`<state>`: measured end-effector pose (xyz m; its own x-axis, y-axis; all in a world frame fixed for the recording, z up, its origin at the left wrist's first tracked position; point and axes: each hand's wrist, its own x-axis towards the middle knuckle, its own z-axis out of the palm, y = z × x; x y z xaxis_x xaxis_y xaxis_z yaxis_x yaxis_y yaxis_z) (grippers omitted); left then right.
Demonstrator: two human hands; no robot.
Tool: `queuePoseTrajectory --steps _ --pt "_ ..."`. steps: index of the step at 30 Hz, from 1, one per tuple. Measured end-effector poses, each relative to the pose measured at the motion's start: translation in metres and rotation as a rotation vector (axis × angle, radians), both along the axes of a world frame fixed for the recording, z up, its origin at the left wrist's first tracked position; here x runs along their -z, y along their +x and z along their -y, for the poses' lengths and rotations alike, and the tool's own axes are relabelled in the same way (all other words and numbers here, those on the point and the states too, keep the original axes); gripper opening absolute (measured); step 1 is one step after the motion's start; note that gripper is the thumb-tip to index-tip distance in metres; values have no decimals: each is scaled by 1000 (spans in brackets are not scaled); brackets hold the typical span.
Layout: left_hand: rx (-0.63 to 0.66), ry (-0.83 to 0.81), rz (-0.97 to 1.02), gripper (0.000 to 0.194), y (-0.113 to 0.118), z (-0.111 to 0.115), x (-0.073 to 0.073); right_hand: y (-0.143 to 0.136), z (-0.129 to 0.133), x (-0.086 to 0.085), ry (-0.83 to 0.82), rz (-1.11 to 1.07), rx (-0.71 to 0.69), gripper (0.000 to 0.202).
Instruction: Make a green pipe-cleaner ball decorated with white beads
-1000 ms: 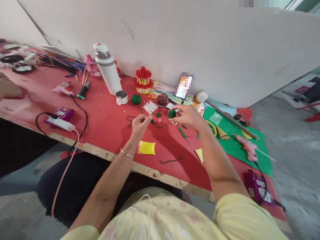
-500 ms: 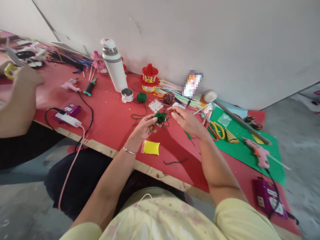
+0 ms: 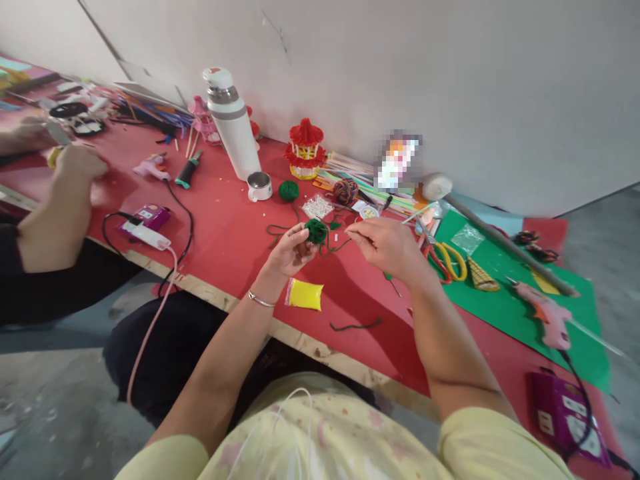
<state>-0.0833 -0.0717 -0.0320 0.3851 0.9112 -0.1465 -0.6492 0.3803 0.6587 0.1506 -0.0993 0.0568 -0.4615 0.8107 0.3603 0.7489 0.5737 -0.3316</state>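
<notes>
The rounded green yarn piece [image 3: 316, 231] is held aloft.

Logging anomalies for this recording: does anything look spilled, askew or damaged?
Nothing looks damaged. Tiny pale crumbs lie loose on the red tabletop near the white cup, and a green yarn strand lies by itself toward the front edge; both look like stray scraps.

In front of you, a plain pale wall [image 3: 340, 73] runs across the whole view, with thin scratch marks [image 3: 276, 30] on it and a dark seam [image 3: 107, 40] toward the left. It meets the back of your long red tabletop [image 3: 200, 220], whose near edge shows bare, stained wood [image 3: 345, 363]. Grey, blotchy concrete floor [image 3: 55, 393] lies below on your left, and more floor [image 3: 620, 240] shows beyond the right end.
</notes>
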Motion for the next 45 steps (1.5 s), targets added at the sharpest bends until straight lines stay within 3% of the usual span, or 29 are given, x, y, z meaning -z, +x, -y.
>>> queuePoseTrajectory --steps 7,28,45 --pt "-67 -69 -21 34 4 2 -8 1 2 -5 2 -1 16 29" --pt "9 -71 6 29 3 -1 0 2 0 2 43 107 -2 30" --pt "16 -124 -27 25 4 -1 -1 2 -6 10 51 125 -17 31"
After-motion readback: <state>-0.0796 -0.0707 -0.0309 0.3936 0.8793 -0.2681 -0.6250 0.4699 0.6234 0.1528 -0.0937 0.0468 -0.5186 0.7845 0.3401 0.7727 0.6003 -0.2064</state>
